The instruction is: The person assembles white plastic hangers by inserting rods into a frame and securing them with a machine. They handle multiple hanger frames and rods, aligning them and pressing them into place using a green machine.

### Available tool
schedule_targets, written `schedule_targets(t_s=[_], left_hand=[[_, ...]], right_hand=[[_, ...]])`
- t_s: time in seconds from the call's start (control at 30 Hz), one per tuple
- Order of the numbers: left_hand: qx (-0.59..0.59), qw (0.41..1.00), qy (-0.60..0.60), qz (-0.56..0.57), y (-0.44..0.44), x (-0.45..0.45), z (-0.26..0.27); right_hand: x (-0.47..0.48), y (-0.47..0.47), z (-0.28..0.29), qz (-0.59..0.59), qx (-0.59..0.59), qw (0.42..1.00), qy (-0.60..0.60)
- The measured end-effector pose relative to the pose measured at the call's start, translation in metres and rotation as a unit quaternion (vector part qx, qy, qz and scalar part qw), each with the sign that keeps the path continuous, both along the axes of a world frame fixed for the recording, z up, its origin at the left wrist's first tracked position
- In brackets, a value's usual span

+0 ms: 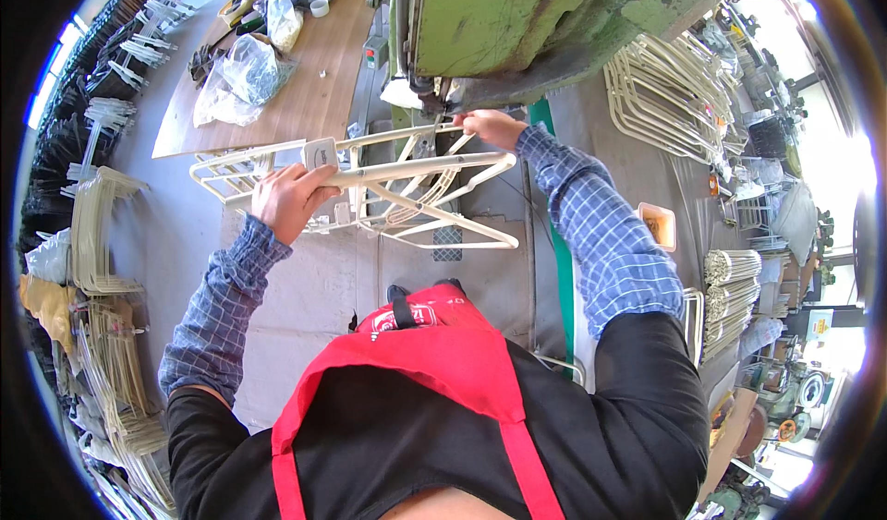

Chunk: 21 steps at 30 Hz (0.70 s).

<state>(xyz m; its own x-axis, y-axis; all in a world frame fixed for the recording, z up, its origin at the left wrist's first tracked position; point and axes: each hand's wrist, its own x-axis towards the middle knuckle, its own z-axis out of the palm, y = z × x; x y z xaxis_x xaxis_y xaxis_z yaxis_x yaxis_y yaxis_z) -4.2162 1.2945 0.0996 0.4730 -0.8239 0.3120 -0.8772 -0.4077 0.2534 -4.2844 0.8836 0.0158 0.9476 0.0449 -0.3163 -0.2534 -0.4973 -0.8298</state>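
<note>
A cream tubular metal folding frame (416, 205) with crossed legs is held up before me, below the head of a green press-type machine (485, 25). My left hand (291, 194) grips its near tube, thumb on top, beside a white plastic fitting (320, 154) that bears writing. My right hand (493, 128) is at the frame's far right corner, right under the machine's tool head (436, 101). Its fingertips are pinched together by the far tube; whether they hold the tube or a small part is hidden.
A wooden table (326, 70) at the far left carries plastic bags (249, 80) and tubs. Stacked cream tube frames (665, 97) stand at the right, more frames (104, 229) at the left. A small plastic bin (657, 226) sits to the right. A foot pedal (448, 243) lies beneath the frame.
</note>
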Motion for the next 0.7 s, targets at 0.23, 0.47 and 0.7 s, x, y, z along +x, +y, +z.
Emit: schedule_targets(t_s=[0.23,0.47,0.7], left_hand=[[0.004,0.998,-0.010,0.056,-0.004,-0.015,0.027],[0.050,0.996,-0.008,0.075,-0.006,-0.039,0.046],[0.063,0.992,0.013,0.111,-0.013,-0.076,0.028]], right_hand=[[-0.003,0.000,0.028,0.051,-0.072,0.995,-0.056],[0.009,-0.015,-0.027,0.122,-0.030,0.984,-0.125],[-0.018,0.020,-0.026,0.416,-0.140,0.868,-0.231]])
